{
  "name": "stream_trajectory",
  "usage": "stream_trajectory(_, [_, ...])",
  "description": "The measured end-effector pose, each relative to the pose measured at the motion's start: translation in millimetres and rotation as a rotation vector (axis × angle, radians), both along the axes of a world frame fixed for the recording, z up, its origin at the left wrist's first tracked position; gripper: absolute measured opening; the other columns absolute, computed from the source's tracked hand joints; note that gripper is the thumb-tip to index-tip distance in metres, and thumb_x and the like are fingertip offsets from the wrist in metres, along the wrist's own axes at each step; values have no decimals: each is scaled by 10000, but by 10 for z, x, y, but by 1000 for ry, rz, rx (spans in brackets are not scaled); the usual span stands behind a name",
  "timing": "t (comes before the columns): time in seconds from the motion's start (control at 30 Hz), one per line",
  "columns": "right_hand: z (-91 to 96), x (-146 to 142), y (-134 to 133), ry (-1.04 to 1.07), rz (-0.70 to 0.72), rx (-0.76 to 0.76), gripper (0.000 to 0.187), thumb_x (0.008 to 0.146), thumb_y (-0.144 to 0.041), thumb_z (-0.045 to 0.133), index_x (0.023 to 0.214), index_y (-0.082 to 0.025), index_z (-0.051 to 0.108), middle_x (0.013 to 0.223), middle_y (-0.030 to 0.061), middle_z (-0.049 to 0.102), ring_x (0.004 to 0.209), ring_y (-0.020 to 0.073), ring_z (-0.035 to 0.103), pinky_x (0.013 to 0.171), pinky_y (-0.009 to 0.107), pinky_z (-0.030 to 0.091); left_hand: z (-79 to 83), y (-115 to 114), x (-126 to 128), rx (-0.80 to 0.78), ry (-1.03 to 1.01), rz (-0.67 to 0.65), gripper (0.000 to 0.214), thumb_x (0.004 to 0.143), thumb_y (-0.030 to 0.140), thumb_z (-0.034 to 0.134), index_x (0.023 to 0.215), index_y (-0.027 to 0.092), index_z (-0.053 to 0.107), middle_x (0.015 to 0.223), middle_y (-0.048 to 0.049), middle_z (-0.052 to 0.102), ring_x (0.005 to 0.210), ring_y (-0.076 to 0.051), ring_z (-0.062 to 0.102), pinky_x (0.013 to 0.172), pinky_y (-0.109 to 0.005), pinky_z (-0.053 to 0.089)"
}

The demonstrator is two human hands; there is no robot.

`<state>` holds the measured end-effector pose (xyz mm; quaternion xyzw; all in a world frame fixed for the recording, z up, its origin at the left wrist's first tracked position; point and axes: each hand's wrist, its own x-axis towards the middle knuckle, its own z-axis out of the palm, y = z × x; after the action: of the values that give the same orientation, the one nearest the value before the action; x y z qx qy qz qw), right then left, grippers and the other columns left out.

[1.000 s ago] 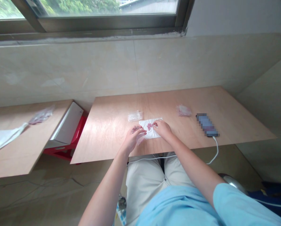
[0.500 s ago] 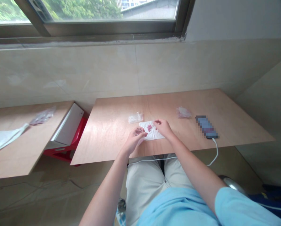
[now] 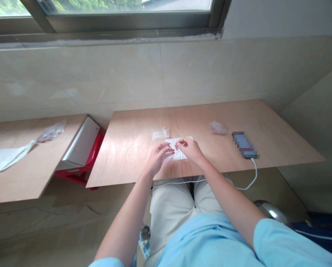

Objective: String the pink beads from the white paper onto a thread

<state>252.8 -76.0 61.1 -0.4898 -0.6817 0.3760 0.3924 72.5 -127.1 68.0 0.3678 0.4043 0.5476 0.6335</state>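
A small white cloth (image 3: 179,157) lies on the table, with several tiny dark-pink beads (image 3: 176,147) in a cluster on it. At the cloth's left edge, my left hand (image 3: 156,157) has its fingers curled around what looks like a thin, clear strand (image 3: 162,147). Over the right side of the cloth is my right hand (image 3: 191,149), thumb and fingertips pinched together beside the beads. Whatever it pinches is too small to make out. My fingers partly cover the beads.
Behind the cloth rests a clear plastic packet (image 3: 160,134); another packet with pinkish contents (image 3: 218,128) is farther right. A phone (image 3: 244,145) with a white cable (image 3: 255,174) lies at the right. Across a gap on the left, a second table (image 3: 13,189) holds a folded white cloth (image 3: 9,158).
My right hand has moved left and inward over the beads, closer to my left hand. The left hand stays near the cloth's edge. The view has tilted slightly downward.
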Motion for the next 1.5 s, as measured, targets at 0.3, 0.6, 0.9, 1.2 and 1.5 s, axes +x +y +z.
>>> stream_trajectory(0.3, [-375, 1, -226, 203, 250, -387, 240, 896, -319, 551, 1010, -191, 719, 798, 35, 698, 602, 126, 601, 489, 209, 454, 12, 17, -39, -30, -136, 24, 348, 812, 300, 760, 1113, 159, 660, 889, -48, 681, 929, -218, 680, 990, -484, 504])
stream_trajectory(0.6, [-507, -66, -336, 314, 261, -431, 227, 870, -376, 609, 968, -193, 700, 885, 42, 698, 623, 116, 591, 473, 199, 447, -9, 26, -37, -35, -150, 9, 310, 825, 287, 751, 1096, 164, 667, 881, -43, 668, 917, -206, 674, 972, -449, 510])
stream_trajectory(0.9, [-471, 85, -111, 10, 88, -141, 233, 911, -338, 562, 979, -189, 728, 868, 44, 726, 680, 157, 628, 645, 263, 492, -16, 31, -49, -41, -29, -1, 287, 792, 306, 770, 1014, 171, 648, 905, -64, 694, 913, -221, 683, 828, -365, 535])
stream_trajectory(1.2, [-468, 89, 466, -480, 49, 100, 215, 867, -150, 616, 1053, -175, 720, 1112, 111, 694, 1021, 201, 626, 919, 293, 447, -25, 26, -71, -2, 189, 32, 298, 752, 337, 798, 972, 184, 667, 957, -57, 696, 945, -203, 661, 804, -311, 500])
stream_trajectory(1.5, [-287, 87, 455, -63, -60, -60, 152, 865, -312, 618, 881, -171, 674, 855, 56, 704, 701, 160, 628, 655, 257, 485, 19, 7, -60, 17, 307, 0, 323, 767, 399, 795, 979, 189, 674, 972, -59, 693, 903, -201, 648, 772, -304, 483])
